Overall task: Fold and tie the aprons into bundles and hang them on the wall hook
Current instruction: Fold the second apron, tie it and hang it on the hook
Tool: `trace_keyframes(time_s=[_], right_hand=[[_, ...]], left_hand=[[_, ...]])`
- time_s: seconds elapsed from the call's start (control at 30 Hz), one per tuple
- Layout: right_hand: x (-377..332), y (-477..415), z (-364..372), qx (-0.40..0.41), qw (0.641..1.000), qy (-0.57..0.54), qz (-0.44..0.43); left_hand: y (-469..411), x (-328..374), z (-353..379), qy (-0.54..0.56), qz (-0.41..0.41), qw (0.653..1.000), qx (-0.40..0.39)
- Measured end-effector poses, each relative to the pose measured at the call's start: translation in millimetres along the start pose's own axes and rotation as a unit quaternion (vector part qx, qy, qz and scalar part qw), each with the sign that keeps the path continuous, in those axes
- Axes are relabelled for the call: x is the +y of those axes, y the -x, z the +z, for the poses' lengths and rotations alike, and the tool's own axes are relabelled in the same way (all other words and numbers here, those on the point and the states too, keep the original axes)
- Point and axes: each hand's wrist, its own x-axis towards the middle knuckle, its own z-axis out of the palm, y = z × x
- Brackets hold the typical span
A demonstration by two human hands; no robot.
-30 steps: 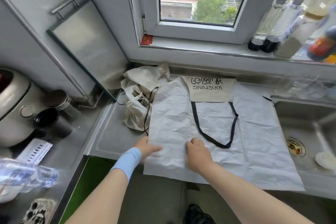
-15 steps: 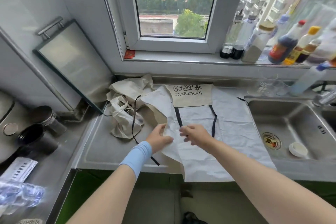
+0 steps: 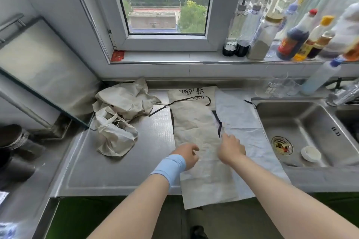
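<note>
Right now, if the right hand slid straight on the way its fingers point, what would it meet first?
Most likely the black strap lying on the apron, just ahead of the right hand. How high the hand sits above the cloth is unclear.

The person is wearing a light blue, soft-looking wristband, which is wrapping snugly around the wrist just behind the left hand as a wide, plain band. Both forearms are showing uncovered from the wrists down to the lower edge of the view, the one behind the right hand included. Low down, what looks like a dark shoe is peeking in.
</note>
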Motion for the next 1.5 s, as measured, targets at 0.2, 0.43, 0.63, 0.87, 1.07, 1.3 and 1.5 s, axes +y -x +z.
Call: trace_keyframes(time_s=[0.2,0.43,0.63,0.87,1.07,1.3,1.5], right_hand=[[-6.8,-21.7,18.4,-0.105,0.986,0.005,-0.131],[-26.1,-45.1,0.9,-0.108,0.976,0.059,-0.177],[-45.3,-104.2,-45.3,-0.045,0.989,0.001,-0.143],[-63.4,-178.6,-58.6,0.019,0.992,-0.027,-0.122],[-68.1,-227.2,-54.5,0.026,0.991,0.003,-0.134],[-64.6,-264.3,-50.6,0.047,0.983,0.012,-0.176],[-65.5,-283.6,-64.3,0.062,0.985,-0.086,-0.138]], left_hand=[[-37.4,-22.5,-13.2,-0.181,-0.018,0.983,0.004],[-59.9,-33.8,-26.5,-0.247,-0.010,0.968,-0.054],[-72.8,-36.4,-41.9,-0.244,-0.032,0.968,-0.056],[-107.8,-21.9,-71.2,-0.195,-0.069,0.971,-0.121],[-168.1,-2.1,-113.7,-0.126,-0.050,0.989,0.061],[-228.0,6.1,-124.3,-0.140,-0.056,0.982,0.114],[-252.4,-9.8,-143.5,-0.239,-0.140,0.952,0.129]])
